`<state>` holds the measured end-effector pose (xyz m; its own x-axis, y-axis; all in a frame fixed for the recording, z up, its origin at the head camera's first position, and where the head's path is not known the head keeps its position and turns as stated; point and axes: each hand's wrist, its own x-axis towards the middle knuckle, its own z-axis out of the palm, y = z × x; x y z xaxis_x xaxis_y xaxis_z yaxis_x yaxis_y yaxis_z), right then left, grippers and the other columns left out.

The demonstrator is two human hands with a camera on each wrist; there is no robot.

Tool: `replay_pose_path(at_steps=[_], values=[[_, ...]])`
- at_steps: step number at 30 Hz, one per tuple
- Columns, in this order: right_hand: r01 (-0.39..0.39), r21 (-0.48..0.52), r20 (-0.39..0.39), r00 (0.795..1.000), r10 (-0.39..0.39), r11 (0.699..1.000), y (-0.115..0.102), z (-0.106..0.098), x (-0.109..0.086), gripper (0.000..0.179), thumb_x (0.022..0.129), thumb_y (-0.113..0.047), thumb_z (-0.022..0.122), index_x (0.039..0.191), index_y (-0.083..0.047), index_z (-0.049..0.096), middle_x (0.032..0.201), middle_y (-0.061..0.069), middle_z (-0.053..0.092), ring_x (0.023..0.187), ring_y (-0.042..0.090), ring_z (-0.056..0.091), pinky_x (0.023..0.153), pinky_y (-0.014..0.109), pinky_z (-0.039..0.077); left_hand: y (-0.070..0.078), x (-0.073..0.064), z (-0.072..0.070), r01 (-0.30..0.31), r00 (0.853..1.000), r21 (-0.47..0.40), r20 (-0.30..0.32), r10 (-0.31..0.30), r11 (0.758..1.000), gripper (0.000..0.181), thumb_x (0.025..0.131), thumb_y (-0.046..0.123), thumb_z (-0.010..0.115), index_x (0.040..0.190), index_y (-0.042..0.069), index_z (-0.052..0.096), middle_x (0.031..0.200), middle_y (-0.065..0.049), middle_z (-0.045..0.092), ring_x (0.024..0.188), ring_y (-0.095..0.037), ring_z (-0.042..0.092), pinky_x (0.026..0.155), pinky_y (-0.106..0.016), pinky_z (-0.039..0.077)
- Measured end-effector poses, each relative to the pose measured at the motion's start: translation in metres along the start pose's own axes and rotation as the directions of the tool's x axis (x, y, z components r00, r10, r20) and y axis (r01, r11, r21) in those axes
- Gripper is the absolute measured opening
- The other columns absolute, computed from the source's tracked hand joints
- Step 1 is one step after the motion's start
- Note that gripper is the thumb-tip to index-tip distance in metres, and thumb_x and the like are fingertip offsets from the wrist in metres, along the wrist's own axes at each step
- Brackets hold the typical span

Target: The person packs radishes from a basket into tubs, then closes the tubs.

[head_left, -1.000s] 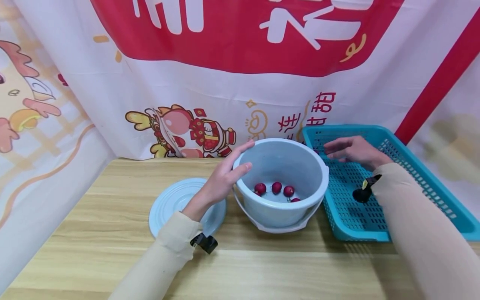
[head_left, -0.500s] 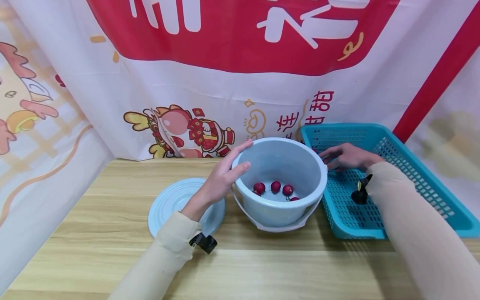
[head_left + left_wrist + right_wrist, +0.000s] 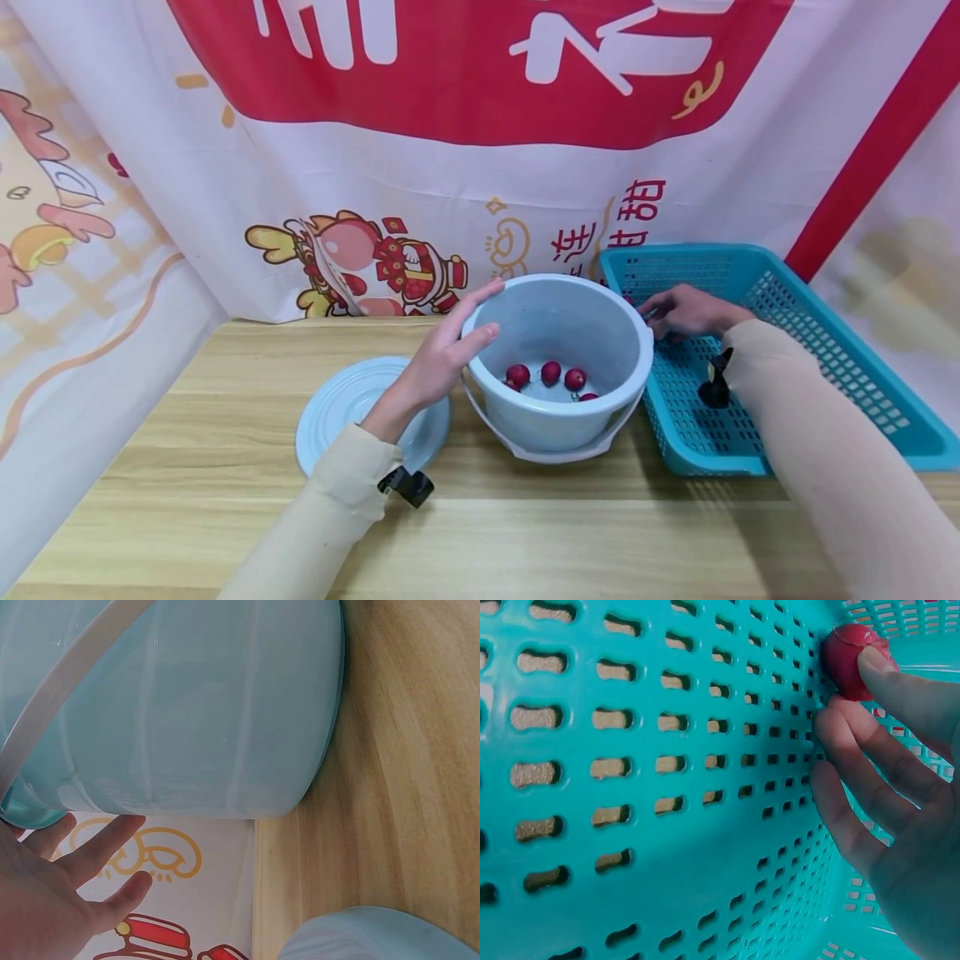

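Observation:
My left hand (image 3: 437, 354) holds the left rim of a light blue bucket (image 3: 558, 429), thumb over the rim and fingers against the outside. In the left wrist view, those fingers (image 3: 105, 844) are spread beside the bucket wall. Several small red radishes (image 3: 551, 372) lie on the bucket's floor. My right hand (image 3: 688, 312) is down inside a teal plastic basket (image 3: 720, 466) at the right, near its far left corner. There, as the right wrist view shows, it pinches a red radish (image 3: 847, 664) between thumb and fingers, close to the perforated basket surface.
A round light blue lid (image 3: 330, 417) lies on the wooden table (image 3: 225, 467) to the left of the bucket. The bucket's handle (image 3: 558, 457) hangs down at its front. A printed cloth (image 3: 360, 167) hangs behind the table.
My right hand has moved left and lower in the basket, and its fingers have closed in near the basket's left side. The left hand has stayed on the bucket rim.

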<state>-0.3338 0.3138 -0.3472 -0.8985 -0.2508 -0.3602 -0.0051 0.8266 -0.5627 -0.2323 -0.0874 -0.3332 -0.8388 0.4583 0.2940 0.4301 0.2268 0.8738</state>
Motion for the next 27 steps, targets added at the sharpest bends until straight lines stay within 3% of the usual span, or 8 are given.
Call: replay_pose_path(at_steps=[5, 12, 18, 27], values=[[0.003, 0.020, -0.020, 1.000, -0.002, 1.000, 0.001, -0.001, -0.002, 0.048, 0.104, -0.012, 0.062, 0.150, -0.001, 0.055, 0.144, 0.031, 0.060, 0.126, 0.044, 0.059, 0.101, 0.055, 0.060, -0.001, 0.000, 0.000, 0.015, 1.000, -0.003, -0.003, -0.015, 1.000, 0.060, 0.108, 0.032, 0.050, 0.166, 0.025, 0.035, 0.178, 0.007, 0.024, 0.164, -0.023, 0.026, 0.127, -0.058, 0.035], [0.008, 0.081, -0.095, 0.995, 0.000, 0.997, -0.002, -0.008, -0.006, 0.049, 0.106, -0.024, 0.064, 0.151, -0.005, 0.056, 0.150, 0.029, 0.056, 0.128, 0.046, 0.059, 0.102, 0.058, 0.060, -0.001, 0.001, 0.000, 0.008, 1.000, -0.001, -0.002, -0.008, 1.000, 0.061, 0.108, 0.031, 0.050, 0.167, 0.024, 0.034, 0.179, 0.000, 0.023, 0.164, -0.025, 0.026, 0.127, -0.060, 0.036], [0.036, 0.119, -0.173, 0.985, -0.015, 0.992, -0.013, -0.015, -0.014, 0.053, 0.105, -0.033, 0.068, 0.151, -0.009, 0.057, 0.149, 0.026, 0.059, 0.128, 0.045, 0.060, 0.104, 0.059, 0.059, 0.000, 0.000, 0.000, 0.009, 1.000, -0.001, -0.002, -0.009, 1.000, 0.062, 0.108, 0.031, 0.050, 0.167, 0.023, 0.034, 0.179, 0.003, 0.023, 0.165, -0.026, 0.025, 0.126, -0.061, 0.036], [0.061, 0.164, -0.269, 0.963, -0.015, 0.985, -0.023, -0.026, -0.026, 0.066, 0.103, -0.040, 0.070, 0.158, -0.011, 0.048, 0.152, 0.025, 0.053, 0.129, 0.043, 0.056, 0.095, 0.045, 0.064, -0.001, 0.000, 0.000, 0.008, 1.000, -0.006, 0.004, -0.008, 1.000, 0.061, 0.108, 0.031, 0.049, 0.167, 0.023, 0.033, 0.179, 0.001, 0.023, 0.164, -0.027, 0.027, 0.125, -0.061, 0.038]])
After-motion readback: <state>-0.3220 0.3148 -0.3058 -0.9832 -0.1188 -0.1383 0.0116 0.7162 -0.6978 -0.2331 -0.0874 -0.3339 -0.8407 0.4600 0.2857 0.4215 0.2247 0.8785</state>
